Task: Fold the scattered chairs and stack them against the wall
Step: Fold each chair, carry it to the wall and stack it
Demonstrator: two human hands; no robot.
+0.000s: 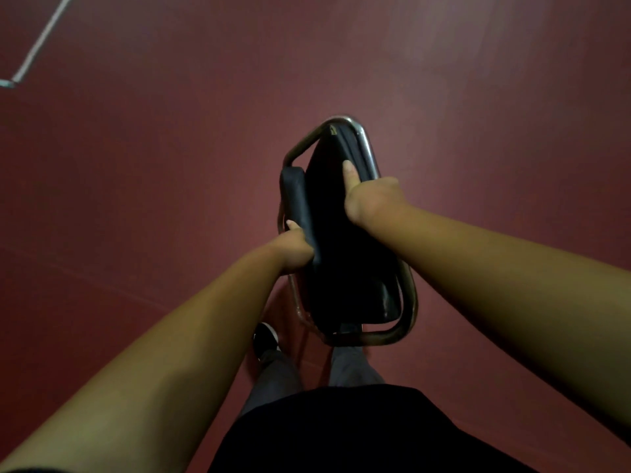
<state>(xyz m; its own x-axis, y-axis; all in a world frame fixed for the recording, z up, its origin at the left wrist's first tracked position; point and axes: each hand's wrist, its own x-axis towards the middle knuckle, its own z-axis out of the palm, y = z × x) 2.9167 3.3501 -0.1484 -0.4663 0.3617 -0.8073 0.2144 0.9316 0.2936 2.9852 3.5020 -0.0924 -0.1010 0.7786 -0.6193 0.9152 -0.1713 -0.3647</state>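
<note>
**Folded chair held in both hands**

The chair (341,254) is folded flat and seen edge-on from above. It is held out in front of the person's body, over a dark red floor (153,172). Its black seat (327,206) lies close against the narrower black backrest (292,189), with the metal frame (408,295) looping round both.

The left hand (295,249) is curled round the chair's left edge, just below the backrest pad, and grips it there. The right hand (372,199) grips the right side of the chair higher up. Its fingers wrap over the frame out of sight, and its thumb (350,174) lies flat on the seat. Both arms are stretched forward.

Below the chair are grey trousers (273,373) and one dark shoe (265,339) on the floor. Whether the chair's feet touch the floor is hidden. A pale line (44,39) crosses the floor at the far upper left, well apart from the chair.
</note>
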